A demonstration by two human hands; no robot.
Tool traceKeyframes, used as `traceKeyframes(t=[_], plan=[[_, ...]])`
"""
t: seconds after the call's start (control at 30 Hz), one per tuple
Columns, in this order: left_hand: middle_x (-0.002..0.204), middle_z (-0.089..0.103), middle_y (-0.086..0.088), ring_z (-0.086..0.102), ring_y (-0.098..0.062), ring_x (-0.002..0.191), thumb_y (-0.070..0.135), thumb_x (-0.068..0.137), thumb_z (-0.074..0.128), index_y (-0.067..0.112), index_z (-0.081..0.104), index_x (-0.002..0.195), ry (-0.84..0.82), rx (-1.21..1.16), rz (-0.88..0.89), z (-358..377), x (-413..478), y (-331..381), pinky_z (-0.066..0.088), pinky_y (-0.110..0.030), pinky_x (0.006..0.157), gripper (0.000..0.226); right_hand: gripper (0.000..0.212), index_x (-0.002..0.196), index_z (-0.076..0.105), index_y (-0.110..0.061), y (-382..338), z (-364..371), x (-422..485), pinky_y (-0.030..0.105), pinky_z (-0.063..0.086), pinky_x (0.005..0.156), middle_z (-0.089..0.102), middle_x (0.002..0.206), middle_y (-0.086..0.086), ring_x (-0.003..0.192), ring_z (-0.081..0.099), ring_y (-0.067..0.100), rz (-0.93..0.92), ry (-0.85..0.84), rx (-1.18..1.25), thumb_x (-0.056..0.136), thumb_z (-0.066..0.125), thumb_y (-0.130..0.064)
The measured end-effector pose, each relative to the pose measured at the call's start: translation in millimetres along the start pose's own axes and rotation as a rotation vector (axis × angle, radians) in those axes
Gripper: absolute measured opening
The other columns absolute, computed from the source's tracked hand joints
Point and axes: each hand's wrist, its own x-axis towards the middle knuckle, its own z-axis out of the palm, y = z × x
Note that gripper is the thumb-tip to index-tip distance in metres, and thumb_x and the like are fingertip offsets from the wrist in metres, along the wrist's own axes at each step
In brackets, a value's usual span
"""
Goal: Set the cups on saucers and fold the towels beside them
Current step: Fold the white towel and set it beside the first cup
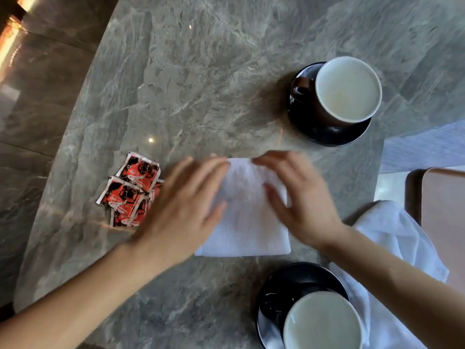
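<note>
Grey marble table fills the view, and here's everything laid out on it; a loose white towel spills over the right edge, unfolded, beside a brown tray; a folded towel lies flat in the middle, between the two place settings; far cup sits on its dark saucer, handle to the left; near cup sits on the near saucer, bottom right, just beside the loose towel. Left hand rests on the folded towel's left side, fingers spread wide and flat, gripping nothing; right hand presses the right side, fingers likewise splayed, thumb across the cloth; both are blurred. Red sachets lie in a small heap left of the left hand, close by.
</note>
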Motion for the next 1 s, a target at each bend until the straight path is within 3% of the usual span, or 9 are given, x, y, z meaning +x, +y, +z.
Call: traceKeyframes(t=[0.07,0.1,0.17,0.3,0.53,1.0], plan=[[0.141,0.047,-0.019,0.040,-0.028,0.135,0.037,0.086,0.041,-0.002,0.044,0.132,-0.190,0.151,0.079,16,-11,13,0.020,-0.040,0.113,0.060,0.065,0.146,0.029,-0.007,-7,17,-6,0.038,0.021,0.118,0.028,0.155,0.013,0.144,0.024,0.027,-0.160,-0.285,-0.201,0.094,0.038,-0.046],[0.140,0.047,-0.023,0.041,-0.032,0.134,0.039,0.084,0.042,-0.006,0.046,0.131,-0.257,0.196,0.080,22,-13,15,0.020,-0.042,0.112,0.064,0.075,0.149,0.019,-0.004,-9,25,-8,0.041,0.013,0.120,0.013,0.159,0.015,0.148,0.010,0.027,-0.187,-0.362,-0.271,0.094,0.034,-0.053],[0.140,0.045,-0.026,0.040,-0.036,0.134,0.044,0.082,0.040,-0.008,0.045,0.130,-0.313,0.292,0.068,31,-12,11,0.020,-0.043,0.111,0.071,0.084,0.149,0.011,0.000,-7,35,-9,0.044,0.008,0.121,0.002,0.158,0.017,0.148,0.000,0.028,-0.200,-0.416,-0.350,0.092,0.029,-0.060],[0.150,0.028,-0.024,0.022,-0.034,0.142,0.052,0.086,0.034,-0.007,0.032,0.139,-0.319,0.385,0.074,45,-11,3,0.018,-0.045,0.114,0.080,0.089,0.148,0.012,0.002,0,46,-12,0.044,0.009,0.121,0.007,0.158,0.020,0.148,0.003,0.029,-0.220,-0.403,-0.406,0.090,0.028,-0.064],[0.157,0.011,-0.018,0.012,-0.031,0.145,0.065,0.086,0.024,0.000,0.013,0.147,-0.358,0.470,0.055,39,-15,-8,0.018,-0.056,0.115,0.090,0.096,0.149,0.009,-0.002,23,32,-17,0.043,0.005,0.121,0.005,0.159,0.018,0.148,0.001,0.027,-0.165,-0.402,-0.453,0.086,0.032,-0.071],[0.155,0.018,-0.017,0.018,-0.030,0.143,0.072,0.079,0.017,0.000,0.018,0.145,-0.460,0.538,0.055,27,-10,-9,0.030,-0.061,0.107,0.098,0.097,0.150,0.008,-0.005,43,15,-24,0.049,0.013,0.119,0.005,0.159,0.015,0.148,0.004,0.028,-0.102,-0.444,-0.466,0.084,0.025,-0.074]])
